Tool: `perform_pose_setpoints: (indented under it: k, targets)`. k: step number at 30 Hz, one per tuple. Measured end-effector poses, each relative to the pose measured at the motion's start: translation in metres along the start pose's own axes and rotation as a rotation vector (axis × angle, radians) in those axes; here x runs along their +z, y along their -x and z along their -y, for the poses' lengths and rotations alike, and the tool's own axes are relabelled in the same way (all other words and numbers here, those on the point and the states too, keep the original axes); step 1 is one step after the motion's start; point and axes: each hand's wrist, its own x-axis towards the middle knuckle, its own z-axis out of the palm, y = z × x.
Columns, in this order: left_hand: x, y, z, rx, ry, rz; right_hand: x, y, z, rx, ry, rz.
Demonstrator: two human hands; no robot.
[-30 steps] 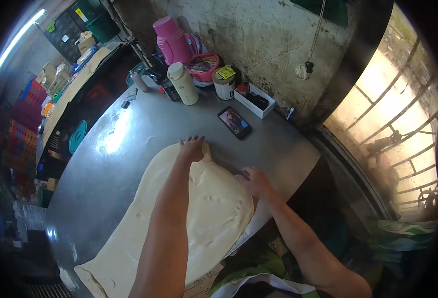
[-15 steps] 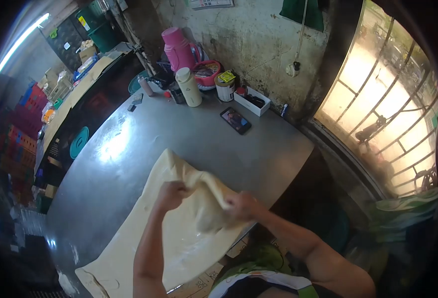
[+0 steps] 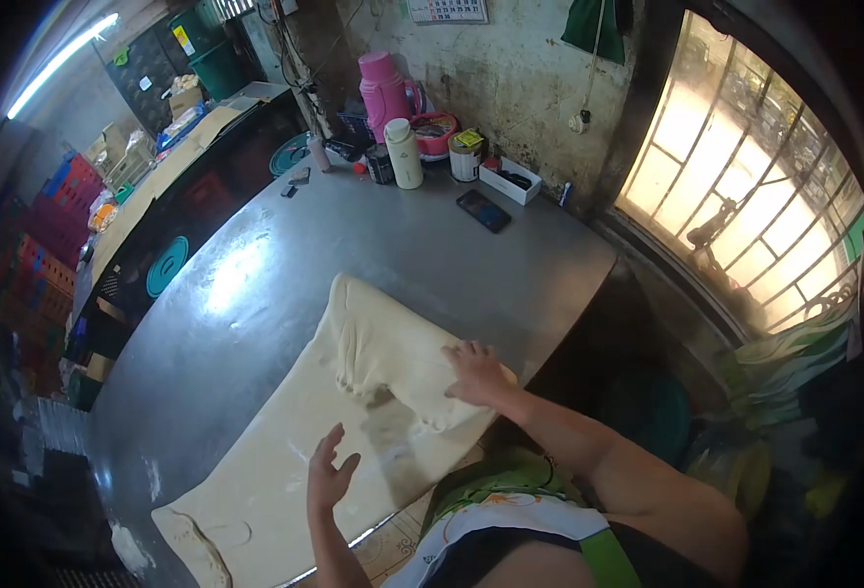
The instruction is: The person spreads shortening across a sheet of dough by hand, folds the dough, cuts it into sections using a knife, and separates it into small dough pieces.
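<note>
A wide sheet of pale dough (image 3: 265,470) lies across the metal table, its far right end folded over on itself with a wrinkled, uneven edge. My right hand (image 3: 476,374) rests on the folded part near the right edge, fingers spread. Above the lower middle of the sheet is my left hand (image 3: 332,470), fingers apart and holding nothing; it appears raised off the dough. At the bottom left corner the dough has a curled, thicker edge.
Along the wall stand a pink jug (image 3: 384,96), a cream bottle (image 3: 404,155), a can (image 3: 465,157) and a white box (image 3: 510,182). A phone (image 3: 483,211) lies before them. The table's (image 3: 432,269) right edge nears a barred window (image 3: 736,176).
Both hands have let go of the lifted dough edge, which now lies folded over. My left hand has moved down toward me; my right hand has opened flat. The view has shifted slightly.
</note>
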Motion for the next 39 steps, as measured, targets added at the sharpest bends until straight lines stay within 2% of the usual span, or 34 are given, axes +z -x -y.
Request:
perform_pose_setpoints:
  k: [2,4,6,9,12,13,15,16,18,19,21,23,24,27,31,39]
  targets:
    - [0.005,0.006,-0.005,-0.063,0.113,-0.049,-0.006,-0.007,0.003,0.024,0.006,0.072]
    - [0.005,-0.011,-0.013,0.001,0.058,-0.038,-0.011,-0.018,-0.001,0.079,0.015,0.219]
    - [0.012,-0.036,-0.023,0.111,-0.044,0.004,-0.007,-0.013,-0.006,0.070,-0.027,0.213]
    - [0.025,-0.085,-0.030,0.148,-0.142,-0.015,0.002,-0.014,-0.021,0.037,-0.112,0.196]
    - [0.043,-0.139,-0.025,0.120,-0.281,-0.037,0.011,-0.019,-0.052,-0.163,-0.230,0.235]
    - [0.050,-0.159,-0.019,0.093,-0.361,-0.056,0.005,-0.032,-0.064,-0.164,-0.237,0.239]
    - [0.064,-0.184,-0.014,0.051,-0.443,-0.067,-0.024,-0.078,-0.096,0.028,-0.570,0.409]
    - [0.075,-0.193,-0.012,-0.049,-0.537,-0.006,-0.035,-0.101,-0.112,0.128,-0.732,0.491]
    - [0.092,-0.206,-0.009,-0.249,-0.716,0.119,-0.017,-0.153,-0.161,0.098,-0.431,0.014]
    - [0.094,-0.209,-0.006,-0.254,-0.715,0.123,-0.018,-0.186,-0.185,0.167,-0.459,-0.052]
    - [0.093,-0.204,0.001,-0.255,-0.675,0.135,-0.022,-0.242,-0.219,0.319,-0.165,-0.214]
    - [0.088,-0.206,0.002,-0.256,-0.661,0.145,-0.039,-0.284,-0.233,0.470,-0.081,-0.203]
    - [0.087,-0.207,0.000,-0.258,-0.660,0.142,-0.042,-0.298,-0.238,0.473,-0.083,-0.198]
    - [0.087,-0.207,-0.004,-0.270,-0.650,0.140,-0.048,-0.325,-0.246,0.647,-0.067,-0.013]
    - [0.084,-0.210,-0.005,-0.284,-0.661,0.163,-0.053,-0.337,-0.242,0.613,0.013,0.128]
    - [0.081,-0.215,0.002,-0.268,-0.644,0.168,-0.046,-0.346,-0.248,0.624,0.001,0.047]
